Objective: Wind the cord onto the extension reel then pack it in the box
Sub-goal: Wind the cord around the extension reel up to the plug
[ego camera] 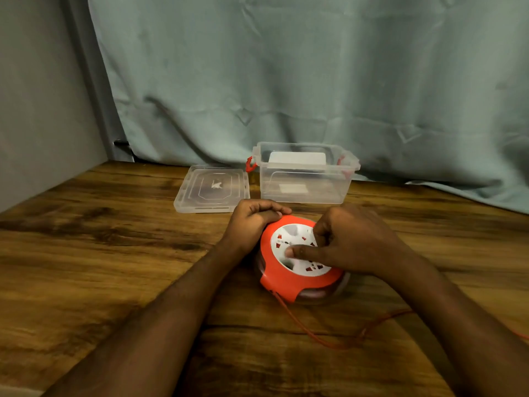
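Note:
An orange extension reel point(282, 277) with a white socket face lies flat on the wooden table point(100, 253). My left hand point(253, 220) grips its far left rim. My right hand point(347, 243) rests on the white centre, thumb and fingers pinched on the face. A thin orange cord point(312, 333) leaves the reel's near edge and loops rightward across the table. Behind the reel stands an open clear plastic box point(305, 173) with red latches.
The box's clear lid point(211, 189) lies flat to the left of the box. A pale green curtain point(315, 81) hangs behind the table, and a grey wall point(43, 110) closes the left side.

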Action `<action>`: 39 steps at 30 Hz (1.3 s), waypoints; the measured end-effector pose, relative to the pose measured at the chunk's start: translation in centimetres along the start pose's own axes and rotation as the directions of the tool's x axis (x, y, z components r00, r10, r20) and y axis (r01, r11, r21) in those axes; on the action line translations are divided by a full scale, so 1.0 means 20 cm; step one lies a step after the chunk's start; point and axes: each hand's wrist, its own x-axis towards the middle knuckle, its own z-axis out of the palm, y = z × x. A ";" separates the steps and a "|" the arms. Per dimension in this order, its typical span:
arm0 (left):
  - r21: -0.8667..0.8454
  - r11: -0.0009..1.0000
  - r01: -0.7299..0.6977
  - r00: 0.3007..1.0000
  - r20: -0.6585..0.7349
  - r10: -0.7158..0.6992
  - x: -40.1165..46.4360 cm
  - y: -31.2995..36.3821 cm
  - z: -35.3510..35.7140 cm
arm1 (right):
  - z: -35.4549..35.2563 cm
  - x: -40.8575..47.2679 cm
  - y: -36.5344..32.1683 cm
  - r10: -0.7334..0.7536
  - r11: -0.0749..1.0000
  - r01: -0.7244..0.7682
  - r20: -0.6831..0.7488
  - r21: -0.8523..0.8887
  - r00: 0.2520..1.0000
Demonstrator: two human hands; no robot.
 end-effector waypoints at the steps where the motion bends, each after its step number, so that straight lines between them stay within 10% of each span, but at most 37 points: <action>1: 0.003 1.000 -0.006 1.000 -0.001 0.006 0.00 0.00 0.00 | -0.02 0.00 0.01 -0.006 1.000 0.006 0.005 0.013 1.000; 15: 0.007 0.997 -0.080 0.985 0.154 0.078 -0.02 0.02 0.01 | -0.10 -0.03 0.09 -0.100 0.980 0.042 0.293 0.195 0.951; 39: -0.040 0.999 0.023 1.000 0.017 -0.022 0.00 0.00 0.01 | 0.01 0.00 0.02 0.006 1.000 -0.006 0.017 0.022 1.000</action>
